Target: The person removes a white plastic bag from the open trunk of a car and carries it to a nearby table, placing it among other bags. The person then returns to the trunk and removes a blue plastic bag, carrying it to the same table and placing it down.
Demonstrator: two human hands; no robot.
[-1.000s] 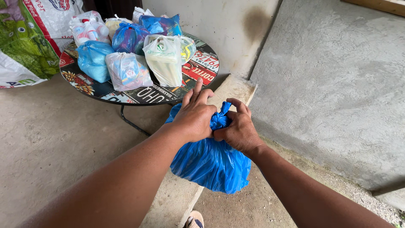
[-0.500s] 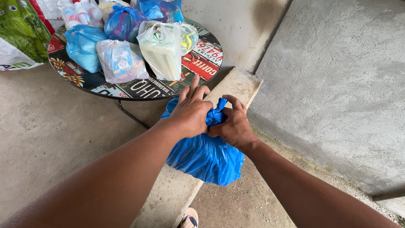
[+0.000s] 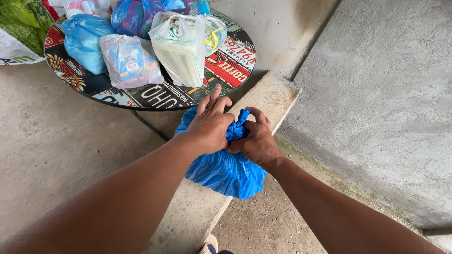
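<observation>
Head view: one blue plastic bag [image 3: 225, 171] gripped at its bunched neck by both of my hands, over a concrete ledge [image 3: 270, 96].

I count one blue bag in hand, its full body hanging below and between my wrists. My left hand [image 3: 209, 127] is closed over the twisted top from the left, two fingers lifted and spread; my right hand [image 3: 256, 141] pinches the same knot from the right, fingers curled tight. Both hands touch each other at the neck. Beyond them stands one round table [image 3: 221, 70] with a printed top, bearing at least five filled bags: two blue, one dark blue, two clear or whitish. I also see one green sack [image 3: 23, 21] at far left.
</observation>
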